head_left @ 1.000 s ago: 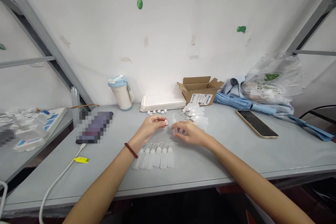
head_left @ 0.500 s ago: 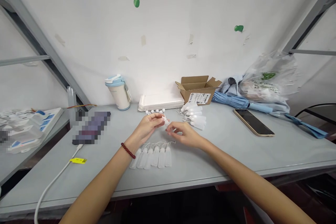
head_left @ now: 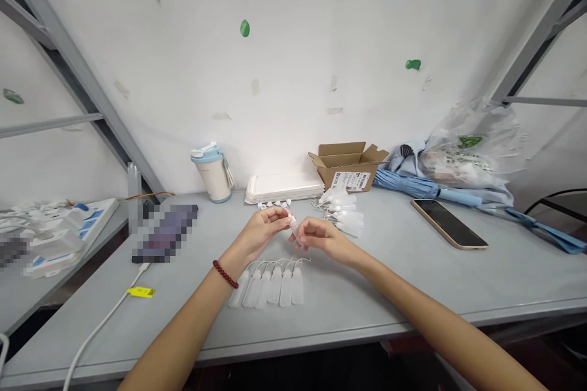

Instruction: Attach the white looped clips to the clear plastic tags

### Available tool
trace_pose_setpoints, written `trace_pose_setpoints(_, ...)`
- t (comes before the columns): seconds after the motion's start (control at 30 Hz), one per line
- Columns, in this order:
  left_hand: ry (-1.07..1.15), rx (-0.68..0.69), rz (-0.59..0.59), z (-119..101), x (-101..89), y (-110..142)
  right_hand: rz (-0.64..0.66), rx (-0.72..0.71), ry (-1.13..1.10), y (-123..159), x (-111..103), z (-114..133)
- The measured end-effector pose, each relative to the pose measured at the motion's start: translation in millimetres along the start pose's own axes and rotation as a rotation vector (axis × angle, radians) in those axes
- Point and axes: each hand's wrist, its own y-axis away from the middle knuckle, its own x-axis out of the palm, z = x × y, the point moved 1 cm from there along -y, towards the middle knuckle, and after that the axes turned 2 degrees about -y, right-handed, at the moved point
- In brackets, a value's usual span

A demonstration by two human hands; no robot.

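Note:
Between my two hands is a small translucent plastic bottle point(head_left: 296, 230) with a white top. My left hand point(head_left: 263, 229) is closed, thumb and fingers pinching the white top end. The fingers of my right hand point(head_left: 323, 237) close around the lower body of the same bottle. Nearer to me, several similar flat translucent bottles point(head_left: 274, 287) lie side by side, thin white strands curving from their necks. Small white caps point(head_left: 276, 203) sit in a row just beyond my left hand. A pile of more such bottles point(head_left: 346, 214) lies beyond my right hand.
At the back stand a cream and blue cup point(head_left: 213, 174), a stack of white trays point(head_left: 284, 186) and an open cardboard box point(head_left: 348, 168). A blue umbrella point(head_left: 406, 184), a plastic bag point(head_left: 472, 146) and a phone point(head_left: 449, 224) are on the right. A charging cable point(head_left: 103, 321) crosses the left side.
The view has tilted up slightly, so the table sits lower. Both hands stay on the bottle; its translucent body now shows more between them, and my right fingers have shifted on it.

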Motion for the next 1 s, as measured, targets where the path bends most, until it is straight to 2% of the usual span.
trace_pose_setpoints(0.27, 0.042, 0.007, 0.054, -6.3, -2.0, 1.8, 0.059, 0.173, -0.478, 1.8, 4.0, -0.1)
trace_pose_setpoints(0.4, 0.049, -0.006, 0.057, -7.5, -0.6, 2.4, 0.045, 0.172, -0.487, 0.8, 3.8, 1.4)
trace_pose_setpoints(0.63, 0.052, 0.028, -0.004, -2.5, 2.9, -1.7, 0.063, 0.149, -0.435, 0.8, 1.2, 3.1)
trace_pose_setpoints(0.77, -0.02, 0.026, -0.002, -4.0, 0.8, -0.6, 0.026, 0.18, -0.44, 2.3, 0.0, 5.3)
trace_pose_setpoints(1.0, -0.165, 0.119, 0.013, -5.1, -1.4, 0.7, -0.04, 0.23, -0.462, 0.9, -4.3, 0.0)
